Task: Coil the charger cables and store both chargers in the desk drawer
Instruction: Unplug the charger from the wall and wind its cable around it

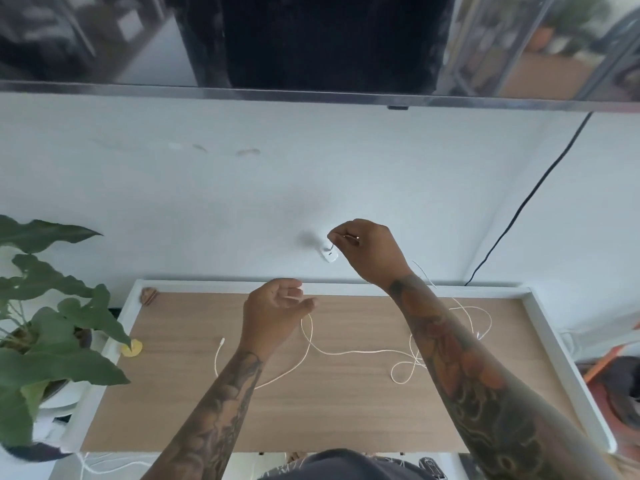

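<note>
A white charger block (328,253) sits on the white wall above the desk. My right hand (372,251) is raised beside it and pinches the thin plug end of a white cable right at the block. That cable (465,311) drops behind my wrist and lies tangled on the right of the wooden desk top (346,410). My left hand (273,311) hovers over the desk's back edge with curled fingers around a second white cable (308,336). This one loops across the desk, and its free connector (221,340) lies at the left.
The desk has a raised white rim (550,341). A leafy potted plant (52,341) stands at the left, with a yellow disc (132,348) and a small brown object (149,294) near that corner. A black cord (519,209) runs down the wall at right. More white cable (104,465) lies below the front edge.
</note>
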